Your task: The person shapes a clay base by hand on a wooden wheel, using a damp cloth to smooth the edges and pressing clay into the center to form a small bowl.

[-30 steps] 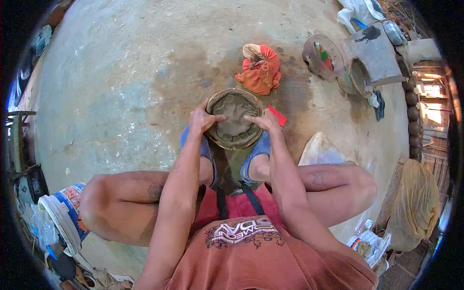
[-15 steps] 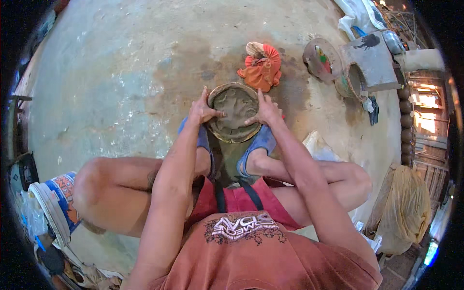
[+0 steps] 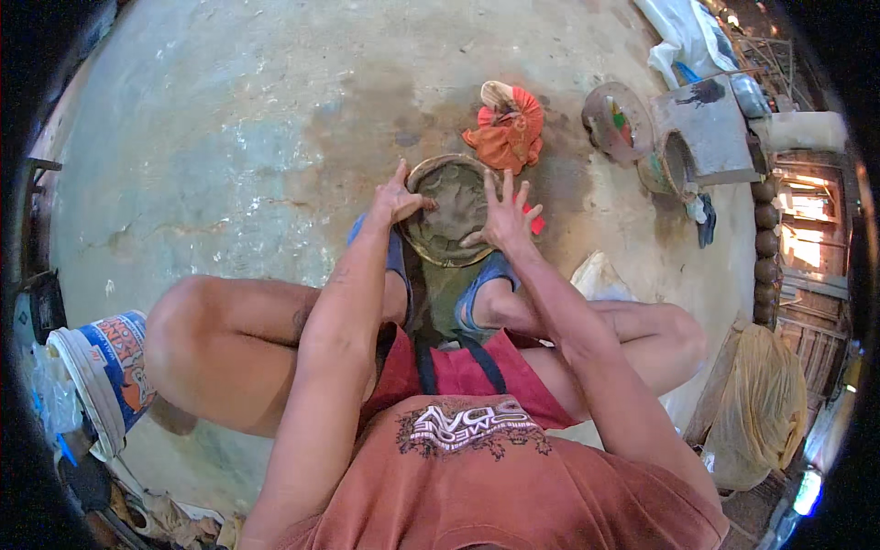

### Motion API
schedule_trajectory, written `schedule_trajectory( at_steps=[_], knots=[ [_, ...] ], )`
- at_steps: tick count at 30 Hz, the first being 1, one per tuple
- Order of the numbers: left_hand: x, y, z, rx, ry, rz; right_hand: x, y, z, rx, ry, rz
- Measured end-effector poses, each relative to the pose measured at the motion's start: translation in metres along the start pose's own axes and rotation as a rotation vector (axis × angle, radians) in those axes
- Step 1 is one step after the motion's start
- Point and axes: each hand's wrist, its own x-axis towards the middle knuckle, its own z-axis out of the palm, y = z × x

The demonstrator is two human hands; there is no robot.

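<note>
A round shallow bowl (image 3: 438,246) with a pale, worn rim and grey wet clay (image 3: 454,197) inside sits in front of my feet. My left hand (image 3: 401,196) grips its left side, thumb over the rim onto the clay, fingers outside. My right hand (image 3: 504,215) is open on the right side, fingers spread upward, thumb reaching onto the clay. A small red item (image 3: 534,223) lies just right of that hand, partly hidden. Beyond the bowl is a crumpled orange cloth (image 3: 502,137). Blue footwear (image 3: 481,291) is on my feet.
At right stand a stained round container (image 3: 610,101), a tipped vessel (image 3: 660,165), a grey block (image 3: 697,119), dark rags (image 3: 706,220) and a yellowish sack (image 3: 752,412). A pale sheet (image 3: 596,275) lies by my right knee. A white-and-blue bucket (image 3: 110,367) stands beside my left knee.
My hands and the bowl sit slightly higher in the picture. My right hand has lifted its fingers from around the rim and spread them, while my left hand stays at the left side.
</note>
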Motion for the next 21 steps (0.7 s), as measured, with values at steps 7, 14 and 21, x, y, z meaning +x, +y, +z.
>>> schedule_trajectory(
  at_steps=[7,14,21],
  knots=[
    [0.006,-0.003,-0.012,-0.026,-0.032,0.027,-0.011,-0.029,-0.013,0.108,-0.063,0.137],
    [0.008,-0.02,-0.003,0.038,0.019,0.047,-0.03,-0.046,-0.008,0.191,-0.058,0.204],
    [0.017,-0.017,-0.007,0.143,-0.041,0.031,-0.041,-0.059,-0.002,0.239,-0.009,0.339]
  ],
)
